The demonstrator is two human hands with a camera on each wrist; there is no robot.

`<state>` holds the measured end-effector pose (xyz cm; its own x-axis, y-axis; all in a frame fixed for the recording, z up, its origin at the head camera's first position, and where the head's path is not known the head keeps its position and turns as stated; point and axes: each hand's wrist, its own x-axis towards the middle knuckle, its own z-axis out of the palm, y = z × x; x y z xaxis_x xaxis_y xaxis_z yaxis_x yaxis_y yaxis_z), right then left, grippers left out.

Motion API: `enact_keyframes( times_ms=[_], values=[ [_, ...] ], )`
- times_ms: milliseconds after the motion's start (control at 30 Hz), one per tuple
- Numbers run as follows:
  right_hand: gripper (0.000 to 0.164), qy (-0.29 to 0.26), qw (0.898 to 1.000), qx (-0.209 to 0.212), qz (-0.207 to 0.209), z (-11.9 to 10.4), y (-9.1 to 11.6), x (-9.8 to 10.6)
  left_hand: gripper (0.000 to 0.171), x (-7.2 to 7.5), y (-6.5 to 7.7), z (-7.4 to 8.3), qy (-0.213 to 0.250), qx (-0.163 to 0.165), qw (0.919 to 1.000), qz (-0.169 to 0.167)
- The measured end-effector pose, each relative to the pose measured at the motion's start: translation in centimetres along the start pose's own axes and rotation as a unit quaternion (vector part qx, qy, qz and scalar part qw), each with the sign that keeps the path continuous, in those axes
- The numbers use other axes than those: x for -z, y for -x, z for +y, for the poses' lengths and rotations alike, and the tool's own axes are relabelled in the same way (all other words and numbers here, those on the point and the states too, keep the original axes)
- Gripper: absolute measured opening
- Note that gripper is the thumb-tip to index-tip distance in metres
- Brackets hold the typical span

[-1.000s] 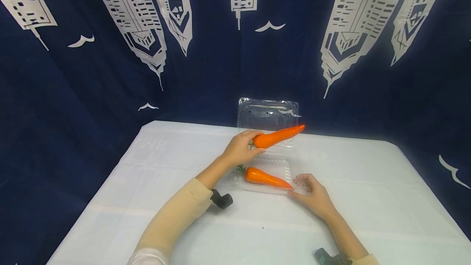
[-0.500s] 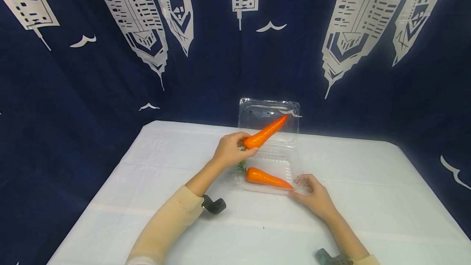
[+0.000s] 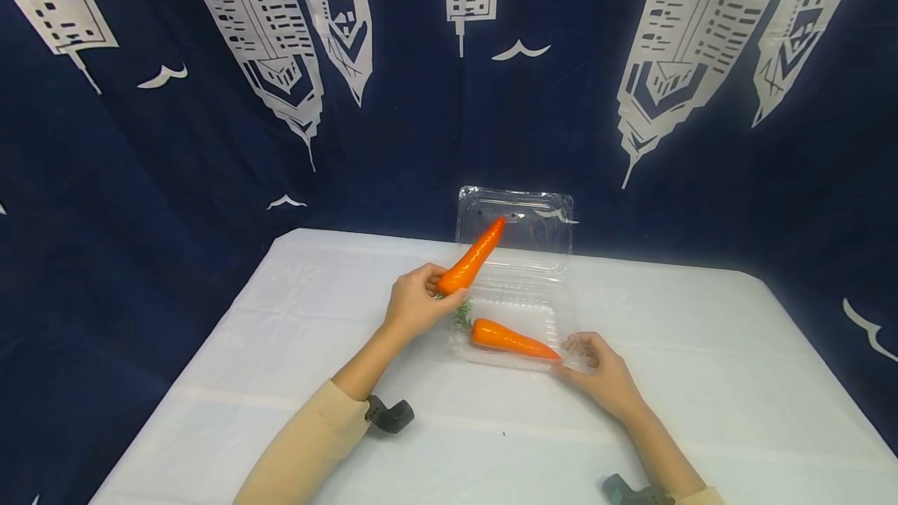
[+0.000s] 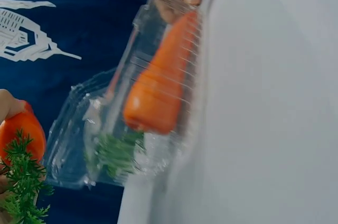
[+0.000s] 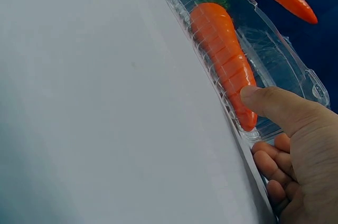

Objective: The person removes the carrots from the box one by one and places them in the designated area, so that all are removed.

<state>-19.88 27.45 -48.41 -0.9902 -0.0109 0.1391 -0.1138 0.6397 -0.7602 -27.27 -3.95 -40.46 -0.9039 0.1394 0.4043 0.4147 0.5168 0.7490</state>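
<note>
My left hand [image 3: 415, 302] grips an orange carrot [image 3: 473, 262] by its thick leafy end, raised over the left side of a clear plastic clamshell container [image 3: 522, 310]. The held carrot's tip points up and away; its green leaves [image 4: 24, 187] hang below the fingers in the left wrist view. A second carrot [image 3: 512, 340] lies inside the container's base, leaves to the left and tip to the right. At the right end of the base, my right hand [image 3: 605, 376] holds the container wall, thumb at the front and the other fingers curled at the side.
The container's lid [image 3: 536, 228] stands open at the back, near the far edge of the white-covered table [image 3: 673, 318]. Behind hangs a dark blue curtain [image 3: 421, 139] with white building prints. Wrist cameras [image 3: 390, 414] sit on both arms.
My left hand has drawn the carrot left and slightly toward me, swinging its tip from rightward to upward. The right hand, container and second carrot have stayed in place.
</note>
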Motion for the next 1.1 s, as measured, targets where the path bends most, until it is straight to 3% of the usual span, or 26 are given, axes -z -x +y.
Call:
enact_keyframes(
  times_ms=[300,467,833,1100],
  values=[
    [0.057,0.0,1.0,-0.004,-0.005,-0.1,0.0,0.0,0.035,0.8,2.0,-1.7,-0.021,0.053,0.9958,0.071],
    [0.058,0.0,1.0,-0.016,-0.009,-0.2,0.0,0.0,0.034,1.2,2.9,-2.4,-0.047,0.072,0.9925,0.088],
    [0.057,-0.005,1.0,-0.013,-0.009,-0.2,0.1,0.0,0.033,0.8,4.5,-4.3,-0.12,0.094,0.9853,0.076],
    [0.056,-0.003,1.0,-0.01,-0.009,-0.1,0.1,0.0,0.032,0.4,5.1,-4.6,-0.148,0.116,0.9806,0.055]
  ],
)
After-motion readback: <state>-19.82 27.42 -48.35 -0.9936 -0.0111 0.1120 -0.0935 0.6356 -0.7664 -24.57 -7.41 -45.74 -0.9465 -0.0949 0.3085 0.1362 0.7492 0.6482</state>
